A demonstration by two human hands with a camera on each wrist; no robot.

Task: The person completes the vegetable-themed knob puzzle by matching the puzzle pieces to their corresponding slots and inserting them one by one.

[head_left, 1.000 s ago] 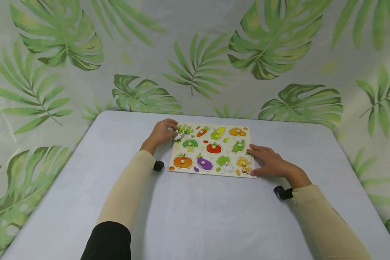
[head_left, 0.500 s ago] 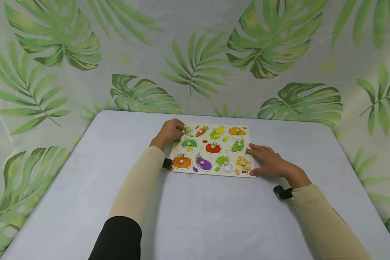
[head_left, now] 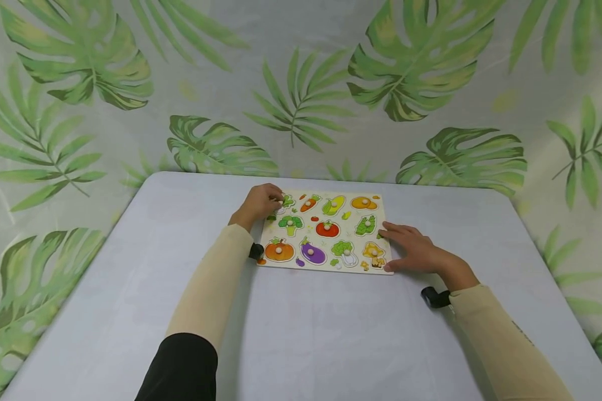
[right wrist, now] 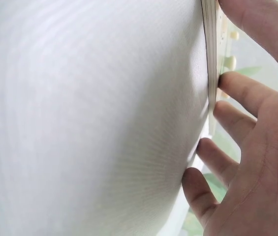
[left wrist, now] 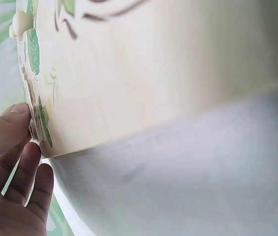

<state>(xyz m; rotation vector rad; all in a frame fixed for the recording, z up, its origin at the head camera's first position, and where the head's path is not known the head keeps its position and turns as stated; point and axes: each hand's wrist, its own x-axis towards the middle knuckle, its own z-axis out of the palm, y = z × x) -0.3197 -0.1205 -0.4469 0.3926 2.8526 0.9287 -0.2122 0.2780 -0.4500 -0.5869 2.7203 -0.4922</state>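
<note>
A wooden knob puzzle board [head_left: 348,229] with colourful vegetable pieces lies flat on the table. Its top-left corner is partly covered by my left hand [head_left: 258,205], whose thumb and finger pinch a leafy white-and-green vegetable puzzle piece [head_left: 284,203]. In the left wrist view, the piece's edge [left wrist: 31,98] stands slightly proud of the board right at the thumb tip. My right hand [head_left: 417,250] is spread at the board's right side, fingertips along its edge and thumb at the lower right corner. The right wrist view shows these fingers extended against the board's layered edge [right wrist: 209,54].
Pieces with small round knobs fill the other places, among them a pumpkin [head_left: 273,253], an eggplant [head_left: 315,256] and a tomato [head_left: 322,231]. A white cloth covers the table [head_left: 321,334]. Behind its far edge hangs a leaf-patterned curtain [head_left: 321,33].
My left hand has shifted right with the piece, from the board's left edge to over its top-left place, and then stayed nearly still. The right hand has kept its position at the board's edge.
</note>
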